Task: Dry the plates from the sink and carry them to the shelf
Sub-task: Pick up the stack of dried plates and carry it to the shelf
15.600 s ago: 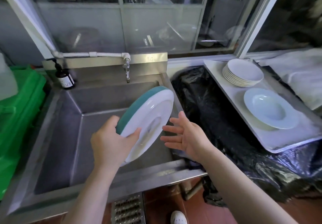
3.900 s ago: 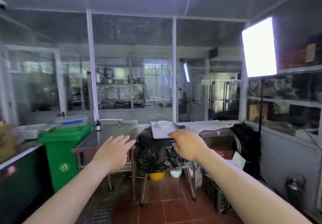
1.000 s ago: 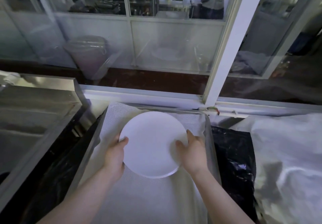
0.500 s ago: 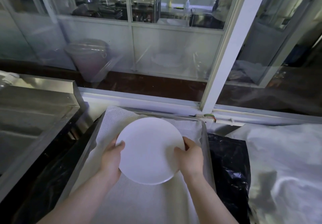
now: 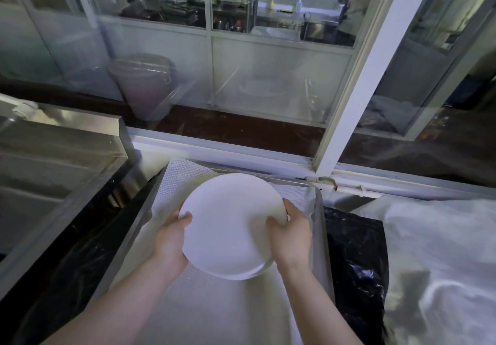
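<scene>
A stack of white plates [image 5: 230, 224] is held over the metal tray [image 5: 320, 226], which is lined with a white cloth. Only the top plate's flat face and a sliver of the rims below show. My left hand [image 5: 171, 240] grips the stack's left rim, thumb on top. My right hand [image 5: 291, 233] grips the right rim, thumb over the edge and fingers under. I cannot tell whether the stack touches the cloth. The steel sink [image 5: 53, 157] lies at the left, and no plates show in the part of it that is in view.
Black plastic sheeting [image 5: 354, 258] covers the stand on both sides of the tray. A crumpled white cloth [image 5: 440, 258] lies at the right. A glass partition with a white frame post [image 5: 357, 87] runs close behind the tray.
Both hands have closed further round the stack's rims. The stack has tipped, its near edge coming up toward me above the tray cloth.
</scene>
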Demonstrator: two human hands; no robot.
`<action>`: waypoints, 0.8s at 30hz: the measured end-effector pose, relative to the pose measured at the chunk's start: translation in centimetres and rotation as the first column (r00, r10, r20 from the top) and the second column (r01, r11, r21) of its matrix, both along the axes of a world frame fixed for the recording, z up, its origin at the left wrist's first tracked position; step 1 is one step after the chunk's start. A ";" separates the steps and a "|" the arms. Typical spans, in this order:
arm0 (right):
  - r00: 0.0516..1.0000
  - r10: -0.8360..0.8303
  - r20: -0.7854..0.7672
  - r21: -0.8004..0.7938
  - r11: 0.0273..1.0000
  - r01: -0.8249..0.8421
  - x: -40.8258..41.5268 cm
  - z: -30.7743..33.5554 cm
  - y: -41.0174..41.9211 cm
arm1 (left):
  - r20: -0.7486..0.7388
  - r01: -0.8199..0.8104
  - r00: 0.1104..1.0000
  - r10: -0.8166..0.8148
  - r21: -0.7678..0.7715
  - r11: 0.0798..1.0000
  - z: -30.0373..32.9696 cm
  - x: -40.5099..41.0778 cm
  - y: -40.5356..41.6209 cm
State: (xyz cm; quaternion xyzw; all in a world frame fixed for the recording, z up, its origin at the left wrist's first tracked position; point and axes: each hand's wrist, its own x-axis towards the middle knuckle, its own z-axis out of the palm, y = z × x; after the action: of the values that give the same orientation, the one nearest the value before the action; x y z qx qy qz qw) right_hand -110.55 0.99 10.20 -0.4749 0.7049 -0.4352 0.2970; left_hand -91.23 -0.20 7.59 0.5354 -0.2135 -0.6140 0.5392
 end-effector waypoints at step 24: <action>0.941 0.327 0.083 -0.284 0.913 -0.292 16.2 6.3 2.7 | 0.412 -0.054 0.896 0.165 -0.268 0.962 9.4 16.8 10.6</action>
State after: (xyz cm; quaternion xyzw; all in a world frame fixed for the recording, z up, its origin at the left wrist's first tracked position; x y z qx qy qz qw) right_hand -94.35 3.67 16.46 -0.5873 0.5344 -0.5036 0.3404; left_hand -74.45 10.45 17.03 0.5970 -0.3720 -0.4169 0.5757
